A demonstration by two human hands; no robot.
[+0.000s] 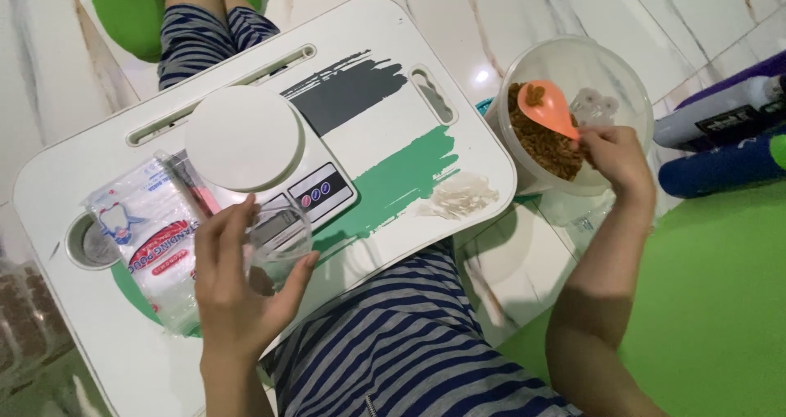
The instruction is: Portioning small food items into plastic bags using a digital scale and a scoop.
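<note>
Left hand (pixel 237 290) gripping one clear pouch (pixel 277 245), right hand (pixel 616 159) gripping one orange scoop (pixel 547 106)

Left hand (pixel 237 290): your fingers curl loosely in a grasp, thumb out to the side, forearm rising from below.
Right hand (pixel 616 156): your fingers pinch shut, wrist bent, forearm stretched forward, elbow low.

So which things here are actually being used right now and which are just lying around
In use:
left hand holding a clear pouch
right hand holding an orange scoop
clear tub of brown granules
white kitchen scale

Lying about:
pack of plastic pouches
crumpled white plastic
dark bottle
green cushion
</note>
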